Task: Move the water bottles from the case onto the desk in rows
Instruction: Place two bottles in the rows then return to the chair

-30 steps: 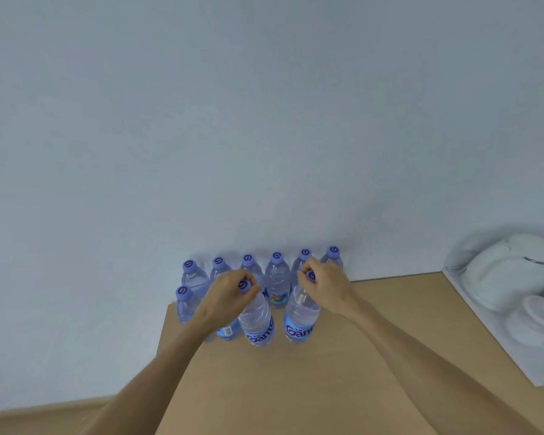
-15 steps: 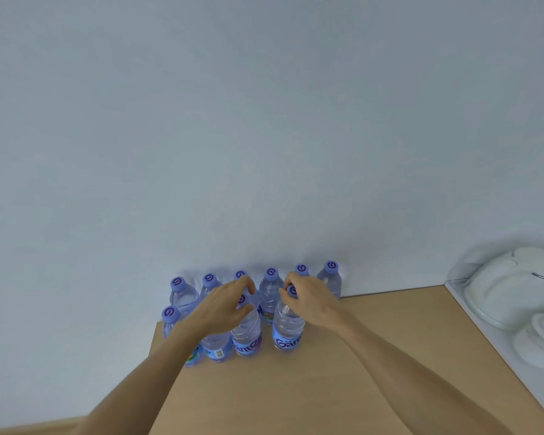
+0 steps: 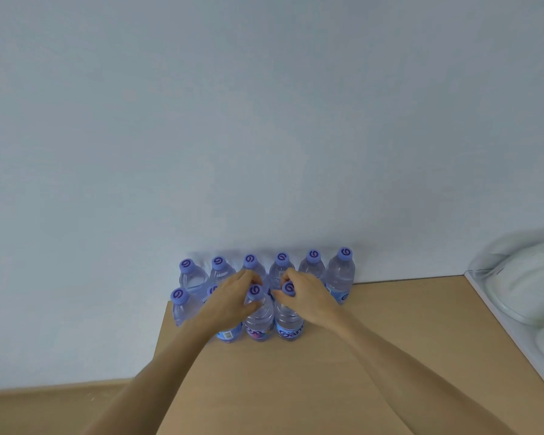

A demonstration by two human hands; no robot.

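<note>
Water bottles (image 3: 266, 287) stand in two rows at 12 o'clock on the desk (image 3: 374, 356). Left hand (image 3: 230, 301) and right hand (image 3: 308, 298) each pinch a front-row bottle neck — likely seating them to extend that row.

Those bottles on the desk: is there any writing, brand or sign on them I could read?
"Gan", cut off: blue label of the bottle under the right hand.
Swirl sign, no letters: each purple cap, such as the far right one.
Barcode label: too small to read.
Label under the left hand: blurred.
</note>
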